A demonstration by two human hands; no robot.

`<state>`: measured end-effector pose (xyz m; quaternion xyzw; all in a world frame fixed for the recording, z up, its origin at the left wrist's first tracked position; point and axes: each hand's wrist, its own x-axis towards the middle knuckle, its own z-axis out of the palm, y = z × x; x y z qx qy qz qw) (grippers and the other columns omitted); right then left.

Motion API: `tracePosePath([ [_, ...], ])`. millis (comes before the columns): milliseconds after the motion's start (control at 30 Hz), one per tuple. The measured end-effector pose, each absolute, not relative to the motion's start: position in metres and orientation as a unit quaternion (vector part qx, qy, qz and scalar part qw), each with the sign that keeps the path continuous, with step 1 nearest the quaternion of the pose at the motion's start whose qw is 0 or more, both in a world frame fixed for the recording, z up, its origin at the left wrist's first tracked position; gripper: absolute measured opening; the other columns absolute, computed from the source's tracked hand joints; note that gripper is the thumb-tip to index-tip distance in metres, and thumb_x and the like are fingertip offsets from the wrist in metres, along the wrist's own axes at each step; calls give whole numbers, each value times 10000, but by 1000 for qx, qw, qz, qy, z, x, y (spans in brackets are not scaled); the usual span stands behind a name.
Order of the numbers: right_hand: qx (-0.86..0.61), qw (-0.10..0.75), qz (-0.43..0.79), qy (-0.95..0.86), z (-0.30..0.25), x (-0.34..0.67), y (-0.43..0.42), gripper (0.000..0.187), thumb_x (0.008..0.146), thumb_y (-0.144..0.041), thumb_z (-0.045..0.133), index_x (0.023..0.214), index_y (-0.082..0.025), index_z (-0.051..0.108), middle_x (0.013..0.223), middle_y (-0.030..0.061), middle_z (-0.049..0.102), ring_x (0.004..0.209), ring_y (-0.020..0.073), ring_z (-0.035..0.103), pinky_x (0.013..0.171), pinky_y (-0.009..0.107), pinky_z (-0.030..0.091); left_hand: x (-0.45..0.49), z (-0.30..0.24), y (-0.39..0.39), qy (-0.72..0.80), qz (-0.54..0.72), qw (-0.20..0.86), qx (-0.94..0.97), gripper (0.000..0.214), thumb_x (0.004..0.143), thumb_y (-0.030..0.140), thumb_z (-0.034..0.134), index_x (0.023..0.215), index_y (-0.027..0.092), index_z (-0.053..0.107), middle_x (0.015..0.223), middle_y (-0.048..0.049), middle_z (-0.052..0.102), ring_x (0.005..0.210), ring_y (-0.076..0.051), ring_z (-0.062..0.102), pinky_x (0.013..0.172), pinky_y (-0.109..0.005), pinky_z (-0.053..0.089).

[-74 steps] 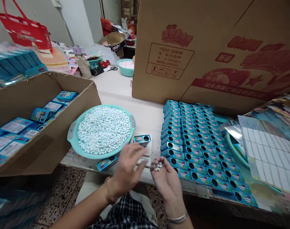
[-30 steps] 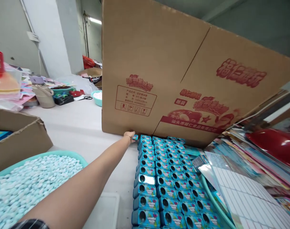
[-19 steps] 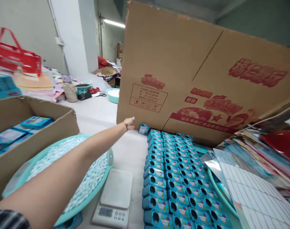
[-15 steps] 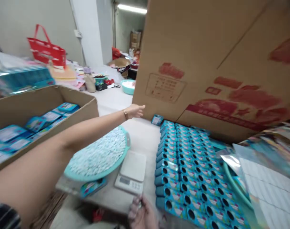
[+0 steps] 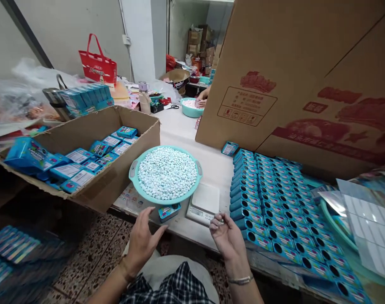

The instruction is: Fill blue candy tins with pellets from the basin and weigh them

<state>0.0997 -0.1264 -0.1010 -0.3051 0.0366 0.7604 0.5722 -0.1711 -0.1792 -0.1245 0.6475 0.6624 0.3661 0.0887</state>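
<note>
My left hand (image 5: 143,238) hovers at the table's front edge, thumb and fingers spread, with nothing in it. Just beyond its fingers, a blue printed box (image 5: 169,212) lies partly under the rim of a turquoise bowl (image 5: 134,182). Small pale candy-like pellets (image 5: 167,173) fill the bowl. Palm up, my right hand (image 5: 227,240) has its fingers curled around something small that I cannot make out. It is beside a white digital scale (image 5: 205,199) with a bare pan. To its right stand close rows of blue boxes (image 5: 274,211) with dark round holes facing up.
A cardboard carton (image 5: 116,177) of blue boxes stands left. A large cardboard panel (image 5: 293,76) rises behind the rows. Plastic sheets (image 5: 369,228) overlie a turquoise basin (image 5: 329,219) at right. Farther back, another person's hand (image 5: 203,99) is at a bowl (image 5: 192,110).
My left arm has drawn back from its reach toward the cardboard panel to the table's front edge. My view has swung left and down. My right hand's fingers remain curled.
</note>
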Motion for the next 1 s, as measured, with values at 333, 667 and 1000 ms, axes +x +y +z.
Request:
tracePosePath([
  [333,-304,591,747,36,-104,114,-125,210,700,-175,739,756,-179,537,665,-54,502,544,58,442,512,174,392,-136,-109,-163,559,433,233,667,280,880,301,568,1158,292,536,1036,-49,646,967,-226,655,819,-349,551],
  [667,-309,617,720,79,-112,134,-130,198,710,-208,740,743,-180,546,649,-55,489,526,62,430,485,184,377,-46,-83,-57,501,363,204,759,311,892,259,537,1193,222,472,1116,-98,603,1055,-243,606,895,-384,512],
  [1000,-305,589,737,124,-118,134,-130,131,775,-200,678,757,-176,550,671,-43,489,545,68,438,499,188,381,-74,-15,-52,518,346,111,774,648,891,301,566,1460,218,268,1409,-134,455,1275,-280,477,953,-413,524],
])
